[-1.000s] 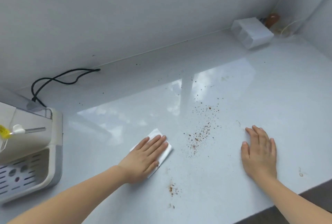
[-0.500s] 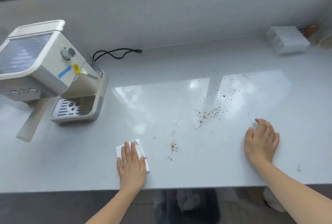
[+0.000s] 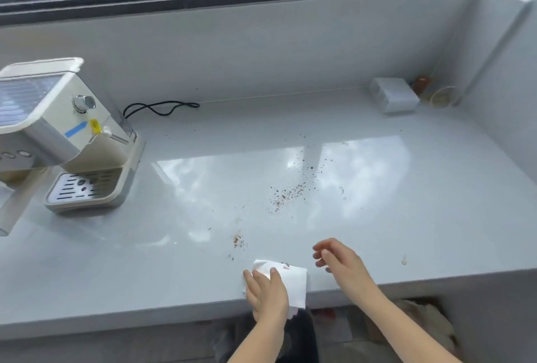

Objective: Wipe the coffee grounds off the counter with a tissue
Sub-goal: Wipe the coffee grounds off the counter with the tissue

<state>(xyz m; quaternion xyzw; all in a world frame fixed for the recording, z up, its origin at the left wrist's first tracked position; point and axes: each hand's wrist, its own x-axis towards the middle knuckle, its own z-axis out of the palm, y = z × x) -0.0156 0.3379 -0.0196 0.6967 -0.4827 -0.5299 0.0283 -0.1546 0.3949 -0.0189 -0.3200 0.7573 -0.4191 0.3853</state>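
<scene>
Since half a second ago the left hand (image 3: 268,293) has slid the tissue (image 3: 292,279) right to the worktop (image 3: 174,261) edge, fingers pressing it flat, while the right hand (image 3: 338,261) hovers with fingers loosely open, grounds (image 3: 286,195) lying up-frame.

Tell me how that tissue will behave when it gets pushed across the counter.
The tissue looks thin and floppy: its near part droops over the counter edge. It probably slides easily on the glossy surface, though it may bunch under the left hand.

coffee machine (image 3: 58,135) cut off left | corner items (image 3: 436,92) blurred (possibly a cup)
</scene>
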